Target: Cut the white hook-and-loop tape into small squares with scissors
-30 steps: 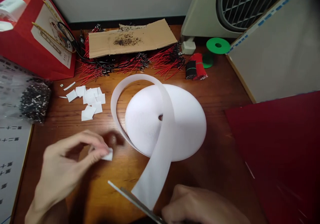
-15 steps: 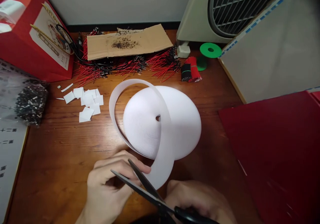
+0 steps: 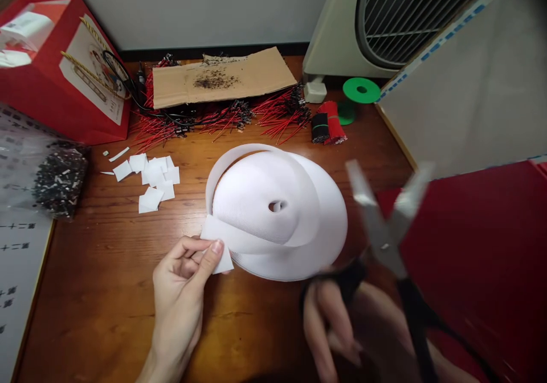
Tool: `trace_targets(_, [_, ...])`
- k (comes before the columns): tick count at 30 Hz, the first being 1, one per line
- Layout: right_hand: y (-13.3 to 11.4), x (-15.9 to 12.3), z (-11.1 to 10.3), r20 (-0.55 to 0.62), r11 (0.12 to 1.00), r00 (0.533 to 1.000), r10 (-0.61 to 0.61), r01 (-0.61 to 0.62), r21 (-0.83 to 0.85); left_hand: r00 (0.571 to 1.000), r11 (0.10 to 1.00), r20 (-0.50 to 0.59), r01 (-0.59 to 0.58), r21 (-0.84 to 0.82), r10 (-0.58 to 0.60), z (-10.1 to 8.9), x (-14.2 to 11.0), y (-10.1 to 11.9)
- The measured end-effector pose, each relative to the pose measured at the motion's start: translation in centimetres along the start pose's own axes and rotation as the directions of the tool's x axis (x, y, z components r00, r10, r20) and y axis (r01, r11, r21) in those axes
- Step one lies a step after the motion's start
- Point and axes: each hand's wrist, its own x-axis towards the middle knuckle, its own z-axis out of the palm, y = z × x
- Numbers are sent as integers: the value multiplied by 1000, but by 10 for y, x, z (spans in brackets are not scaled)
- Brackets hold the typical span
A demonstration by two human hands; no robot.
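My left hand [image 3: 188, 280] pinches a small white square [image 3: 225, 262] between thumb and fingers, at the near left of the roll. Close by is the loose end of a white strip [image 3: 252, 236], which curls over a big flat white roll [image 3: 320, 200] with a small hole in its middle. Whether the end also touches my fingers, I cannot tell. My right hand [image 3: 333, 314], blurred, has its fingers through a handle of black-handled scissors [image 3: 387, 246]. Their blades point up and stand apart, right of the roll. Several white squares [image 3: 154, 172] lie loosely heaped on the left.
Along the back of the wooden table [image 3: 106, 280] lie red wires [image 3: 171, 126] under a cardboard piece [image 3: 256, 75]. A red paper bag [image 3: 38, 92] and a plastic bag of small dark parts [image 3: 62, 178] stand left. A green spool [image 3: 348, 92] is at back right, a red panel [image 3: 478, 246] at right.
The scissors have swung up and right, away from the strip, with my right hand. My left hand has turned and now shows a white square. The strip's loop has sunk onto the roll.
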Motion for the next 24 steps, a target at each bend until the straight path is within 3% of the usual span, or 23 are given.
trace_targets(1, [-6, 6, 1, -77, 987, 991, -113, 121, 108, 1000, 1000, 17, 14, -13, -14, 2, -2, 1])
trace_targets(2, [-12, 13, 4, -236, 971, 957, -167, 202, 132, 999, 1000, 37, 22, -19, -22, 5, -4, 1])
trace_targets(5, [-28, 29, 15, -436, 966, 882, -178, 240, 91, 995, 1000, 94, 18, -7, -17, 11, -11, -2])
trace_targets(9, [-33, 42, 26, -433, 990, 901, -30, 86, 110, 988, 997, 151, -35, 65, 25, 18, -15, -3])
trace_targets(15, [-32, 56, 19, -509, 998, 861, -11, 39, 45, 985, 980, 42, -173, 98, 170, 17, -7, 7])
trace_targets(18, [-33, 60, 13, -470, 998, 882, 26, 7, 69, 957, 954, 125, -278, 114, 264, 9, 5, 12])
trace_targets(21, [-31, 63, 7, -440, 997, 896, 53, -22, 77, 953, 961, 225, -239, 142, 204, 2, 14, 12])
trace_targets(24, [-28, 64, 3, -409, 997, 911, 45, -17, 73, 964, 981, 249, -136, 142, 97, 0, 15, 10])
